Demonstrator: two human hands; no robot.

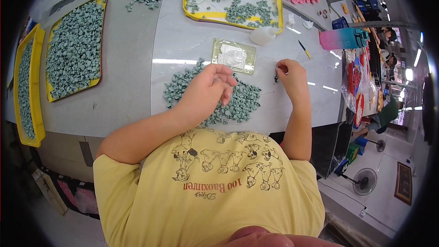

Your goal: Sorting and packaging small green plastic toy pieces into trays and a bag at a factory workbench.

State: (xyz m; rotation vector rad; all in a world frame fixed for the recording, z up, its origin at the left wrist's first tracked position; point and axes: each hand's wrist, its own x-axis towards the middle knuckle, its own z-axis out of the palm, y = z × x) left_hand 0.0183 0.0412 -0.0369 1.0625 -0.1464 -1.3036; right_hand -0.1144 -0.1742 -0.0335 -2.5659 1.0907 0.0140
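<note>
A heap of small mint-green pieces with dark spots lies on the grey table in front of me. Above the heap is my left hand, its fingers curled in; whatever they hold is hidden. My right hand rests to the right of the heap, thumb and fingertips pinched together low at the tabletop. A few tiny dark bits show at those fingertips, too small to name. Between and beyond the hands lies a flat greenish pad with a white sheet and a small clear round dish on it.
A white squeeze bottle stands behind the pad, beside a yellow-rimmed tray of scattered green pieces. A yellow-handled craft knife and a pink-blue water bottle are at right. Another full yellow tray lies left.
</note>
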